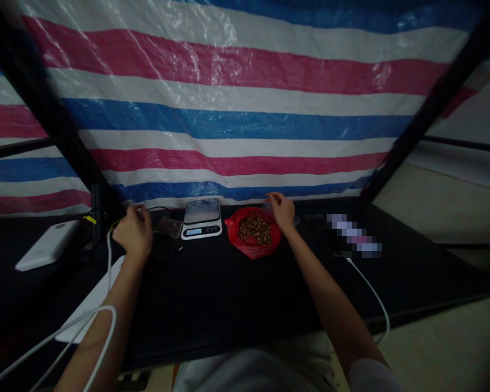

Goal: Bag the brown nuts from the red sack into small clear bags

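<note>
— Two white cables [85,326] are trailing across the near left corner, closest to us, running up beside the left forearm. What is sitting further left?

— One white flat box [47,245] is lying on the dark worktop [228,294], well apart from the rest. Next comes the left hand [134,231], curling loosely with its fingers bent inward; I cannot tell whether it is holding anything. Just beside it, a small dark packet [169,226] is lying on the worktop.

— And in the middle?

— One digital scale [202,219] is standing there, its silver platter bare and its small display glowing faintly. Right of it, just beside, one red plastic bag [253,234] is lying open, crumpled at the rim and showing a heap of small brown pieces [255,230], too many and too small to be counted.

— Is the right hand touching it?

— The right hand [282,211] is resting at the bag's upper right edge, fingers partly bent and pointing left; whether it is pinching the plastic I cannot tell. Further right, one white cable [371,294] is curving off the worktop's edge. Behind everything, a striped tarpaulin [237,109] is hanging, red, white and blue.
</note>
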Demonstrator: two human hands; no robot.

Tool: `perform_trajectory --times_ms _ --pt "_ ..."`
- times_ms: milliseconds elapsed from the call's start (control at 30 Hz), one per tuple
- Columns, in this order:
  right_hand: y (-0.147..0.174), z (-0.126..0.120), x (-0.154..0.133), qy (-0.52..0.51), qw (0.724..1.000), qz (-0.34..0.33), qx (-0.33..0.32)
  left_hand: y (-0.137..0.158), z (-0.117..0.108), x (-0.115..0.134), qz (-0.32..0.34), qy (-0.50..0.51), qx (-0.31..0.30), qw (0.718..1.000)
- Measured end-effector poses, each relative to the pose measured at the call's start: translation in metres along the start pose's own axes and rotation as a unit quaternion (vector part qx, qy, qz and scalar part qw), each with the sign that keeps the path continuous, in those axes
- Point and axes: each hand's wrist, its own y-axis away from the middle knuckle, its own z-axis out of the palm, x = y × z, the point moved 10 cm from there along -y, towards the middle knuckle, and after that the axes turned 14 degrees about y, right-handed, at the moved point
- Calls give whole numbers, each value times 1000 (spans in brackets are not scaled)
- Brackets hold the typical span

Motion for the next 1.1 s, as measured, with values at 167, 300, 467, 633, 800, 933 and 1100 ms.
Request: perform_trajectory --times_ms 167,300,467,633,800,933,1100 --pt "-13 -11 32 281 960 0 -15 31 50 41 126 -54 -206 969" --pt "-19 25 57 414 891 -12 -186 44 58 52 134 -50 -244 959" --pt "-26 43 59 444 862 -31 -244 42 45 55 122 -32 -214 969" --pt "-30 38 42 462 859 -67 -211 41 37 57 133 -7 -168 977" --pt "-34 8 10 452 883 -86 -94 49 31 65 148 72 -134 977" --pt "-21 -9 -34 356 929 -98 5 54 30 79 210 126 -116 962" --pt "15 15 -73 267 951 -156 -2 47 50 60 207 80 -147 964"
